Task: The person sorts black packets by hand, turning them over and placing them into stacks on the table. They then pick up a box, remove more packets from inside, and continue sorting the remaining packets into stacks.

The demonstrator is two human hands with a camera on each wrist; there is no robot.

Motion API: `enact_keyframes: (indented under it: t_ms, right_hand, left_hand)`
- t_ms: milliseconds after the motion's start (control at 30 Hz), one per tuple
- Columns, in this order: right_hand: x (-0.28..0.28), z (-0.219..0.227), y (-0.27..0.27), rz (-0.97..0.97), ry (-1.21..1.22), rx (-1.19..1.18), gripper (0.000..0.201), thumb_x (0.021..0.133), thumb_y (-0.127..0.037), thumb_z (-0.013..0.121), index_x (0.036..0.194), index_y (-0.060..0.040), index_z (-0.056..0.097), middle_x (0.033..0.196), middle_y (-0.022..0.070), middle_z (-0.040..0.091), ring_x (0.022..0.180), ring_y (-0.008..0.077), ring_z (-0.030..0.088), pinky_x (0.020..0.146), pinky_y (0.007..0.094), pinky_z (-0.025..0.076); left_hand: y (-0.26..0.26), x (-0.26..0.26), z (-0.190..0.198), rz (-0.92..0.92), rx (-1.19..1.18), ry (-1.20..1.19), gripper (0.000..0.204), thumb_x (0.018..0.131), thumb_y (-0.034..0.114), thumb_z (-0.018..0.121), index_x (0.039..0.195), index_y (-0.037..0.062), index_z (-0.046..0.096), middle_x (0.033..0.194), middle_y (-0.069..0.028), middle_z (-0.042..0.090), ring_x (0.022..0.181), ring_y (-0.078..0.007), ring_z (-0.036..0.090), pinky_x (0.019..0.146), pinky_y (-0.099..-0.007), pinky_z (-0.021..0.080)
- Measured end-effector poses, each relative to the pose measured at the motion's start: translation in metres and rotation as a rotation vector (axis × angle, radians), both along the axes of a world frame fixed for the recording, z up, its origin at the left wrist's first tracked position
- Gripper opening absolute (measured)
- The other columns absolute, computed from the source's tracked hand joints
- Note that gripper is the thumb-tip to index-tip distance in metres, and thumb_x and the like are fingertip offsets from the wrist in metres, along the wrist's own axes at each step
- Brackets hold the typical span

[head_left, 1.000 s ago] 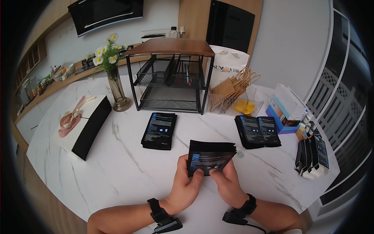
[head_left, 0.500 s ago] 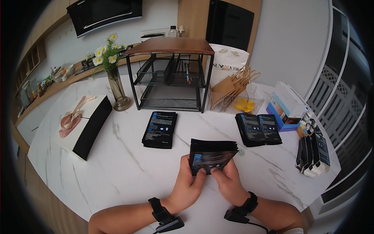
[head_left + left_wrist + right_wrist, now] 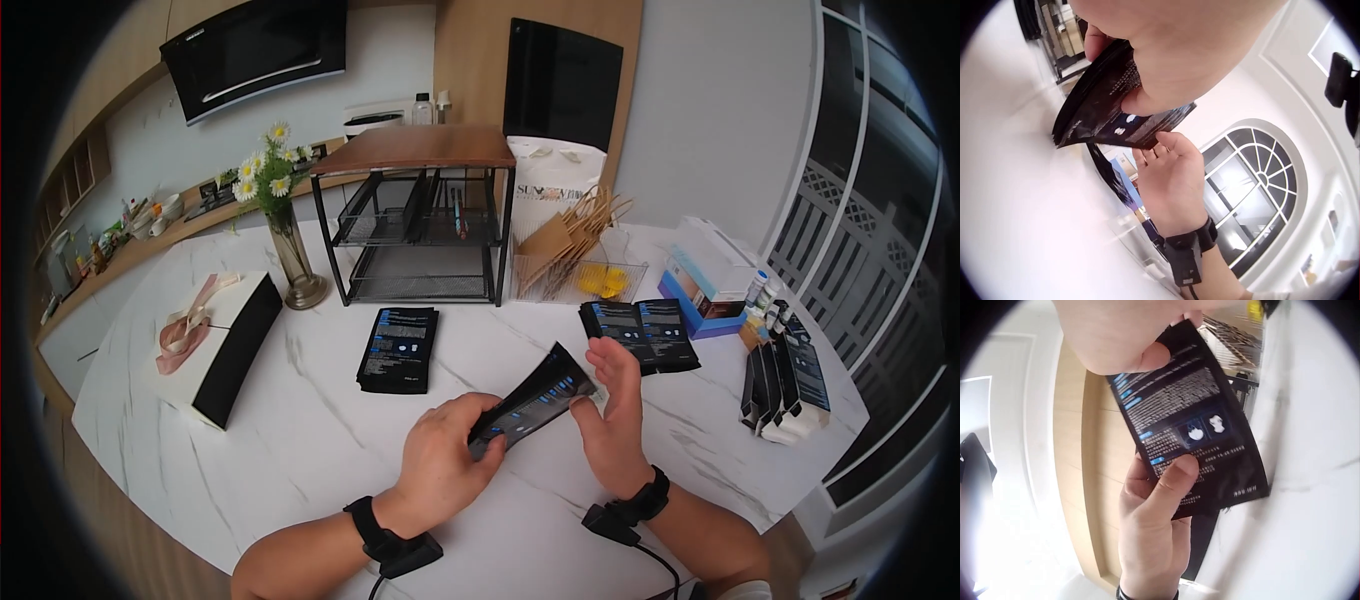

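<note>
My left hand (image 3: 440, 460) grips a stack of black printed packets (image 3: 535, 408) by its lower left end, thumb on the printed face. The stack is tilted above the table. Beside its upper right end is my right hand (image 3: 612, 425), fingers straight and palm turned toward the packets. In the left wrist view the right hand's fingertips (image 3: 1159, 149) are right at the packets' edge. The right wrist view shows white print, blue labels and two small pictures on the front packet (image 3: 1179, 400). Beyond the hands lie another packet stack (image 3: 398, 350) and a paired packet stack (image 3: 640, 335).
A wire-drawer organizer (image 3: 415, 150) stands at the back beside a flower vase (image 3: 297, 265). A ribboned white box (image 3: 225, 335) lies left. Back right are a clear bin (image 3: 530, 280) with paper bags, a blue-white box (image 3: 705, 265) and black cartons (image 3: 785, 385).
The stack, held upright by both hands before, has turned and tilted in the left hand. The right hand has let go and straightened its fingers. The head view has shifted slightly.
</note>
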State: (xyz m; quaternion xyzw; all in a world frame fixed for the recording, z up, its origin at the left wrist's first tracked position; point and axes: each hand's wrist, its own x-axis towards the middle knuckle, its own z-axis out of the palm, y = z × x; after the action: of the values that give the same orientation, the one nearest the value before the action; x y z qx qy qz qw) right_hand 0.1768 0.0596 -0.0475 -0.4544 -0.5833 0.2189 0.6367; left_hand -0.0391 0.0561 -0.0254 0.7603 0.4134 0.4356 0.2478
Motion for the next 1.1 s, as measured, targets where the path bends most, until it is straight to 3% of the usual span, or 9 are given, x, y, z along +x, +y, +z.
enact_keyframes:
  t_ms: [167,267,333,367,433,567,633,733,1100]
  right_hand:
    - [-0.004,0.001,-0.006,0.143,-0.038,0.000,0.057,0.085,0.007,0.060,0.139,-0.0016,0.044,0.129,0.0127,0.056,0.125,0.0220,0.054,0.111,0.0365,0.040]
    - [-0.006,-0.022,0.001,0.143,0.036,-0.078,0.045,0.086,0.007,0.059,0.129,0.0002,0.049,0.117,0.0102,0.058,0.110,0.0166,0.057,0.101,0.0319,0.045]
    - [-0.001,-0.032,0.002,0.188,0.111,-0.228,0.042,0.084,0.013,0.055,0.123,-0.0014,0.049,0.112,0.0064,0.058,0.105,0.0132,0.056,0.094,0.0289,0.046]
    - [0.001,-0.034,0.001,0.190,0.106,-0.226,0.042,0.084,0.013,0.055,0.123,-0.0014,0.049,0.112,0.0064,0.058,0.105,0.0132,0.056,0.094,0.0289,0.046]
    - [-0.002,-0.027,-0.005,0.206,0.141,-0.361,0.034,0.086,0.011,0.055,0.117,-0.0017,0.051,0.109,0.0068,0.058,0.100,0.0121,0.056,0.090,0.0286,0.047]
    - [-0.009,-0.026,-0.009,0.296,0.237,-0.379,0.031,0.088,0.009,0.055,0.117,-0.0008,0.052,0.108,0.0066,0.059,0.100,0.0124,0.056,0.090,0.0284,0.047]
    - [-0.011,-0.021,-0.014,0.274,0.227,-0.361,0.028,0.089,0.004,0.060,0.116,0.0017,0.052,0.099,0.0064,0.059,0.089,0.0103,0.053,0.079,0.0264,0.046]
    - [-0.005,-0.022,-0.019,0.274,0.173,-0.382,0.029,0.090,0.003,0.061,0.117,0.0017,0.052,0.100,0.0058,0.059,0.089,0.0094,0.052,0.078,0.0247,0.045]
    - [-0.007,-0.018,-0.022,0.270,0.197,-0.366,0.028,0.092,0.005,0.056,0.120,0.0025,0.050,0.108,0.0090,0.061,0.101,0.0126,0.056,0.093,0.0271,0.046]
  left_hand:
    - [0.001,-0.010,0.011,0.015,0.173,0.175,0.038,0.076,0.003,0.079,0.112,0.0053,0.065,0.098,-0.0119,0.071,0.090,-0.0301,0.068,0.082,-0.0383,0.055]
    - [0.009,-0.011,-0.008,0.009,0.133,0.134,0.040,0.078,0.002,0.079,0.115,0.0052,0.063,0.098,-0.0099,0.070,0.092,-0.0236,0.067,0.082,-0.0335,0.054]
    - [0.014,-0.009,-0.018,-0.029,-0.121,-0.167,0.041,0.078,0.001,0.079,0.115,0.0045,0.062,0.090,-0.0083,0.070,0.087,-0.0213,0.067,0.085,-0.0326,0.052]
    - [0.014,-0.007,-0.022,-0.027,-0.118,-0.172,0.041,0.078,0.001,0.079,0.115,0.0045,0.062,0.090,-0.0083,0.070,0.087,-0.0213,0.067,0.085,-0.0326,0.052]
    - [0.015,-0.004,-0.030,-0.078,-0.247,-0.428,0.040,0.080,-0.003,0.076,0.115,0.0019,0.057,0.101,-0.0059,0.066,0.096,-0.0118,0.062,0.085,-0.0269,0.053]
    - [0.015,-0.001,-0.042,-0.029,-0.351,-0.468,0.037,0.079,-0.005,0.074,0.111,0.0008,0.056,0.108,-0.0071,0.065,0.097,-0.0113,0.062,0.086,-0.0273,0.053]
    - [0.011,-0.002,-0.036,-0.016,-0.396,-0.457,0.038,0.079,-0.004,0.073,0.113,-0.0011,0.056,0.109,-0.0081,0.064,0.094,-0.0110,0.062,0.086,-0.0267,0.052]
    - [0.009,0.005,-0.042,-0.035,-0.254,-0.530,0.037,0.080,-0.005,0.072,0.112,-0.0017,0.056,0.105,-0.0071,0.065,0.094,-0.0113,0.062,0.087,-0.0265,0.051]
    - [0.007,0.004,-0.033,-0.048,-0.370,-0.457,0.035,0.081,-0.007,0.070,0.112,-0.0006,0.053,0.111,-0.0074,0.065,0.101,-0.0114,0.061,0.093,-0.0273,0.050]
